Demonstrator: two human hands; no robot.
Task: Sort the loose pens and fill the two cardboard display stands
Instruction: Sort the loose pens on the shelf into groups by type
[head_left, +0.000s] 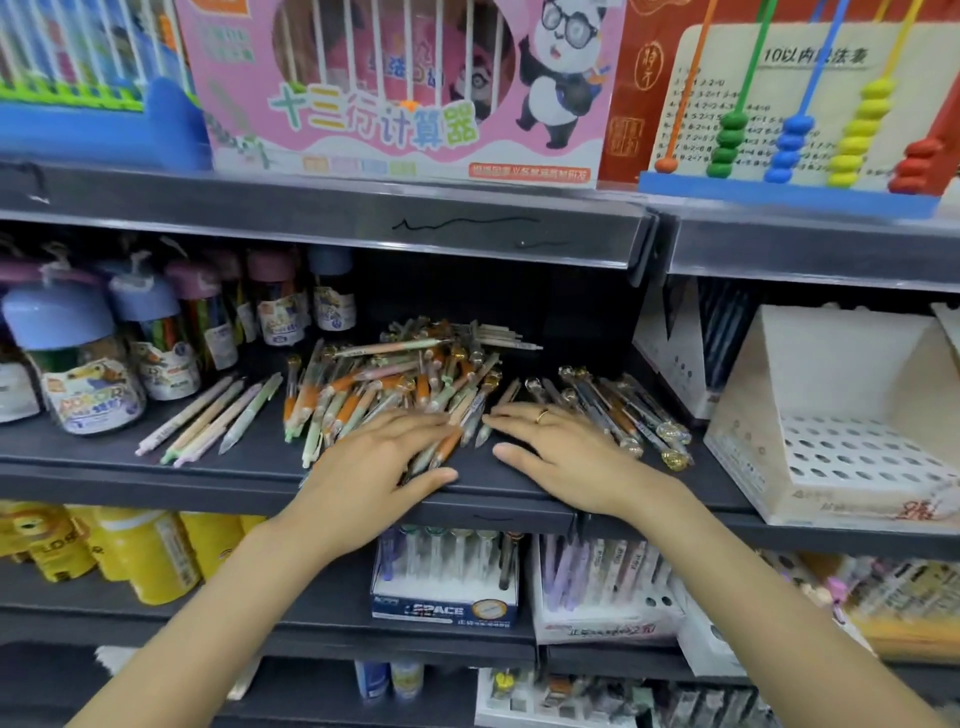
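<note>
Fingers (415, 423) of the left hand (374, 462) and right hand (561, 457) lie straight, holding nothing, on the pile of pens (405, 384) near the shelf (498, 486) edge, so a careless sweep may push pens off.

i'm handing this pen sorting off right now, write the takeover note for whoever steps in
Left hand: open, fingers flat on the near edge of the big mixed pile of orange-grip and pastel pens.
Right hand: open, flat on the dark shelf, fingertips at the pile's right edge; holds nothing.
Small row of four pastel pens lies apart to the left; a group of clear pens with gold ball tops lies to the right.
White perforated cardboard display stand at far right has every visible hole empty. A second stand is not clearly identifiable.
Done: some sorting into groups. Left: sort the main pile, fill the stands.
</note>
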